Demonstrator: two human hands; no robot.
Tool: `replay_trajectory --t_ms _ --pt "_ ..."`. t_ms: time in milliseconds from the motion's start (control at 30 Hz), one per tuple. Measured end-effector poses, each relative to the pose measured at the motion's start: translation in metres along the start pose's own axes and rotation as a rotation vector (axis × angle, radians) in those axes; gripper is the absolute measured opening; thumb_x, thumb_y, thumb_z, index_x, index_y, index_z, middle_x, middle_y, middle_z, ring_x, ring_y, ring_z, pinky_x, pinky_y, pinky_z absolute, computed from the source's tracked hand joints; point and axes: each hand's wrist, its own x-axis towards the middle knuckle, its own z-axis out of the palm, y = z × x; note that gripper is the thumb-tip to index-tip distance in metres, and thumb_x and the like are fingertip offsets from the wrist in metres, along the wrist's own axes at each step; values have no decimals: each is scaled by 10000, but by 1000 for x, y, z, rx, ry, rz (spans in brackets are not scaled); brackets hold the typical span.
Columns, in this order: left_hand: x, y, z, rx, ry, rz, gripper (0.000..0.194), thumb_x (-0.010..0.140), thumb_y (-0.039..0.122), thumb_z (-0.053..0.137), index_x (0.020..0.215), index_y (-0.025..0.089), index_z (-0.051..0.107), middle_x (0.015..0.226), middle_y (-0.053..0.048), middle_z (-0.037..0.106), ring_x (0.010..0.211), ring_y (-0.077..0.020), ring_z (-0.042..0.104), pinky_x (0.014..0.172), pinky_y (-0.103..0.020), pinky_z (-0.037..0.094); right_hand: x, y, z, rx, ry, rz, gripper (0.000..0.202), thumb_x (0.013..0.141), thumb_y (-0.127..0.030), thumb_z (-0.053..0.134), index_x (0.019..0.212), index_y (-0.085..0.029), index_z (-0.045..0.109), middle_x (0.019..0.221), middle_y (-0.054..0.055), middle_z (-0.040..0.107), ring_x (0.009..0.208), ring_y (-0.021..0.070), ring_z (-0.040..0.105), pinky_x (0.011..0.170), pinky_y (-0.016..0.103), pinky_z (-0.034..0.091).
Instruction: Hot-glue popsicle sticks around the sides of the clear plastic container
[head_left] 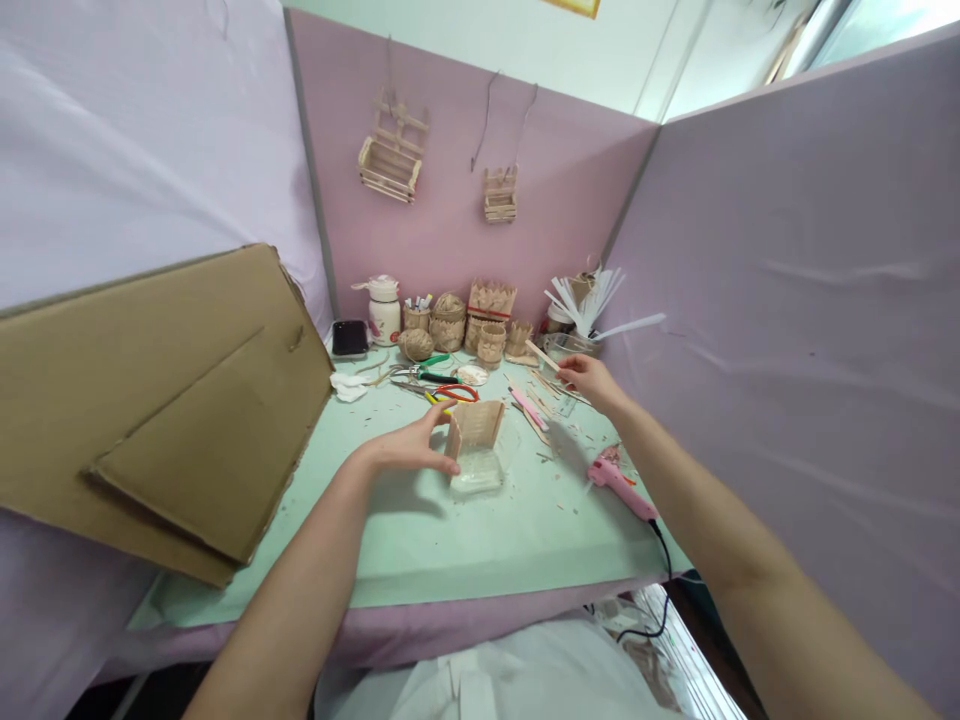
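A small clear plastic box (478, 478) stands on the green table cover, with wooden sticks (480, 424) lining its back and left sides. My left hand (420, 442) grips it from the left, thumb and fingers around that side wall. Higher and to the right, my right hand (589, 378) pinches a flat wooden craft stick (541, 354) near one end, above the table. Beneath that hand lie loose sticks and a pink pen-like cutter (528, 408). A pink glue gun (621, 486) rests nearer the right edge, its nozzle pointing left.
Behind the box are red-handled scissors (459, 393), pliers (439, 378), a twine ball (416, 344) and stick-covered pots (491, 344). White glue sticks (589, 305) fill a jar at back right. Cardboard (187, 420) leans at left. The glue gun's black cord (666, 570) hangs over the front edge.
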Motion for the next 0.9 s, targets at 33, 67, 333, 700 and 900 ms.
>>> replay_trajectory --t_ms 33,67,333,700,900 --pt "-2 7 -4 -34 23 -3 1049 565 442 881 1468 266 376 1486 -145 474 1420 -312 408 1138 -456 349 -13 -3 -4 51 3 -27 112 891 -186 557 986 -159 610 897 48 709 765 130 655 724 265 541" --pt "-4 14 -7 -78 86 6 988 602 460 856 1454 262 397 1474 -144 490 1415 -307 412 1138 -460 344 -27 -5 -8 97 3 -52 114 867 -205 576 973 -173 607 894 43 710 770 133 655 733 269 540" --pt "-39 58 35 -327 781 41 345 734 456 745 971 205 728 849 -38 725 724 -161 606 696 -307 502 -151 -24 8 504 -196 -174 268 740 -442 740 867 -228 643 761 4 667 678 151 592 674 306 500" --pt "-42 51 115 -809 741 -53 376 717 509 742 866 163 743 822 -71 720 615 -120 567 571 -263 447 -205 -26 67 593 -419 -62 283 751 -468 748 837 -215 655 751 4 669 661 137 574 666 288 482" --pt "-50 51 114 -954 754 -113 397 665 491 762 761 106 757 699 -79 696 578 -107 559 534 -225 412 -213 -25 55 613 -406 -160 197 833 -405 708 899 -220 695 750 11 668 674 135 584 648 272 482"
